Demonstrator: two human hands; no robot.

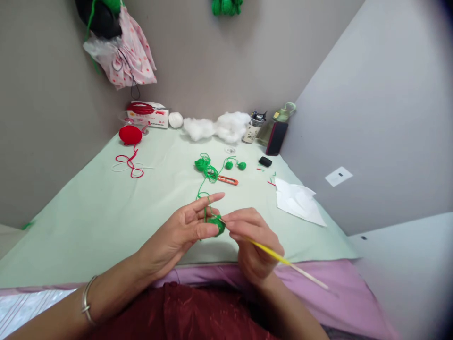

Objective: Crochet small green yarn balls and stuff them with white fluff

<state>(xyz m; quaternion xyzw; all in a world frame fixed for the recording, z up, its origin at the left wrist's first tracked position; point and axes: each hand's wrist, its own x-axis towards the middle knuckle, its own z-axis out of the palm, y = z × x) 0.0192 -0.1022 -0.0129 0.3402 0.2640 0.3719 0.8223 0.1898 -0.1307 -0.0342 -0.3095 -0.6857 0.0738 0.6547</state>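
Between the thumb and fingers of my left hand [184, 226] is a small green crochet piece [217, 225]. Its index finger is stretched out, with green yarn [198, 191] looped over it and leading back to a tangle. My right hand [254, 238] grips a crochet hook [271, 251] with a yellow and whitish handle, much like a pen. The hook's metal tip meets the top of the crochet piece; whether it is inside a stitch I cannot tell. Beyond my hands lies a ball of green yarn [201, 164], beside an orange cutter [227, 180] and two small green balls [235, 165].
Red yarn [130, 135] lies at the left, near a box [148, 115]. White stuffing [215, 127] sits along the back wall. A cup of pens [252, 130], a phone [276, 138], a black case [265, 161] and white paper [299, 200] are on the right.
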